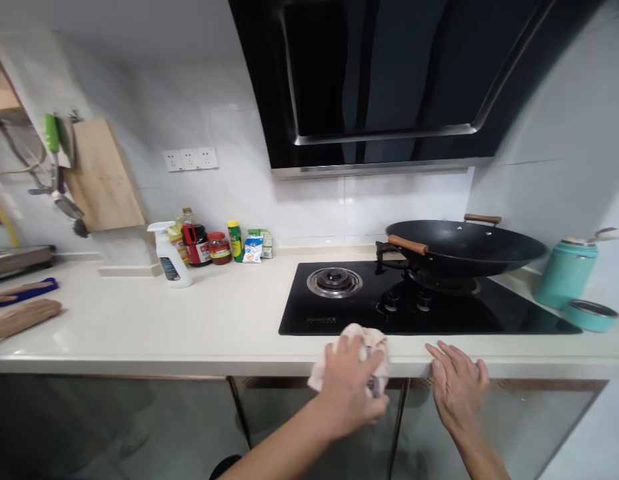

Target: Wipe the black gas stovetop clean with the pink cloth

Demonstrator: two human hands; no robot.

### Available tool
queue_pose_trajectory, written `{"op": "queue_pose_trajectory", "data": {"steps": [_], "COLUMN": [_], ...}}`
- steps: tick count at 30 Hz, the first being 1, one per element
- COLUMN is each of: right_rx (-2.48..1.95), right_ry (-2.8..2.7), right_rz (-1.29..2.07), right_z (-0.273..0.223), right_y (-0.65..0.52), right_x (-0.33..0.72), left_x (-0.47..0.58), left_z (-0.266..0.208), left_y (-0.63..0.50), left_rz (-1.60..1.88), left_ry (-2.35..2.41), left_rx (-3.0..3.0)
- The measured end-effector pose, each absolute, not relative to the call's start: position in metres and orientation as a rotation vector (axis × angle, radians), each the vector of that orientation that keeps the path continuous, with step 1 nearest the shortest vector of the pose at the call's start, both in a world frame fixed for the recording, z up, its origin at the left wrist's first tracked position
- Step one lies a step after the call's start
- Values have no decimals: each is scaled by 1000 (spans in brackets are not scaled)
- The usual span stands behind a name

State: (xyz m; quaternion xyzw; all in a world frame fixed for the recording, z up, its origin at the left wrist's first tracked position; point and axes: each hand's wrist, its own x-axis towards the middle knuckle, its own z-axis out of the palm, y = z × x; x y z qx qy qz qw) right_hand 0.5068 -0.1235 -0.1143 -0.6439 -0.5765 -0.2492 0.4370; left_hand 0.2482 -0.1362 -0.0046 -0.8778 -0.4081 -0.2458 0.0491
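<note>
My left hand [346,390] is closed on a pale pink cloth [380,343] with dark marks on it. The cloth lies bunched over the front edge of the white countertop [239,313], just before the black gas stove [352,323]. To its right, my right hand [459,387] is empty, with fingers stretched toward the counter edge. Whether its fingertips touch the edge I cannot tell. A large black wok [469,247] with wooden handles sits on the right burner. The left burner [334,282] is bare, and two knobs [391,301] stand between them.
A white spray bottle [172,257] stands left of the stove, by several sauce jars [220,248] and packets. A turquoise flask [568,273] and its lid [590,315] stand at right. Overhead hangs a black range hood [379,80]. A cutting board [102,177] hangs at left.
</note>
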Motion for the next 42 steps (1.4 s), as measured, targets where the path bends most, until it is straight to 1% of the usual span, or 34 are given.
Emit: {"op": "queue_pose_trajectory", "data": {"steps": [3, 5, 10, 14, 18, 22, 28, 32, 37, 42], "right_rx": [-1577, -1544, -1474, -1486, -1500, -1505, -1505, -1490, -1476, -1469], "right_ry": [-1436, -1417, -1404, -1436, -1445, -1429, -1395, -1372, -1386, -1305], "right_rz": [-606, -612, -741, -790, -813, -796, -767, -764, -757, -750], "right_z": [-120, -122, -125, -124, -121, -119, -119, -120, -119, -118], "right_y": [-121, -119, -116, -117, -120, -121, -120, -118, -118, -113], "right_x": [514, 518, 526, 529, 527, 523, 518, 517, 515, 506], "left_x": [288, 308, 330, 317, 261, 160, -8, -89, -128, -94], "left_z": [-14, -28, -67, -72, -67, -67, -51, -31, -20, -16], "left_y": [-135, -131, -111, -104, -104, -101, -95, -102, -106, -106], "left_rz": [-713, -745, -1014, -1006, -1025, -960, -653, -468, -413, -407], "left_ry": [-976, -851, -777, -747, -725, -708, -769, -972, -1061, -1137], "left_rx": [-2729, -2627, -2193, -2198, -2205, -2264, -2300, -2248, -2151, -2101]}}
